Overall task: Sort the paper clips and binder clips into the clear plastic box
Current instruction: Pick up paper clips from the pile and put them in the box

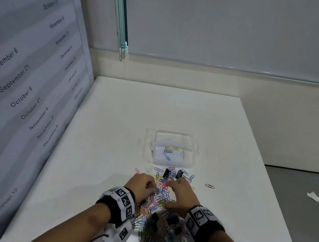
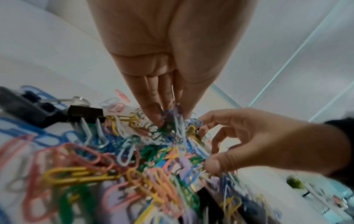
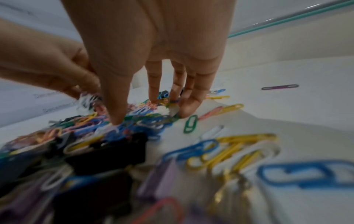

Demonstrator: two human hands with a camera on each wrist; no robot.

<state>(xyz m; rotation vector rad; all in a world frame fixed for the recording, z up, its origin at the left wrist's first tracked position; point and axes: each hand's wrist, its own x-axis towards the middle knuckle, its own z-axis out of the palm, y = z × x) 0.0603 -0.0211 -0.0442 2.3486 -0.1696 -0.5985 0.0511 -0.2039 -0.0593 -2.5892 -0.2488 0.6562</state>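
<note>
A heap of coloured paper clips (image 1: 157, 205) mixed with black binder clips (image 1: 166, 172) lies on the white table (image 1: 134, 117), close to me. Beyond it stands the clear plastic box (image 1: 172, 138) with a few paper clips inside. My left hand (image 2: 170, 119) pinches a small tangle of paper clips at the heap's left side, fingertips bunched together. My right hand (image 3: 149, 112) is spread over the heap, its thumb and fingertips (image 3: 186, 109) pressing down on the clips. A black binder clip (image 2: 86, 112) lies left of the pinch; another binder clip (image 3: 107, 153) sits under my right palm.
A lone purple paper clip (image 1: 209, 186) lies right of the heap. A printed calendar banner (image 1: 16, 78) leans along the table's left edge. A paper scrap (image 1: 313, 196) lies on the grey floor past the right edge. Bare tabletop surrounds the box.
</note>
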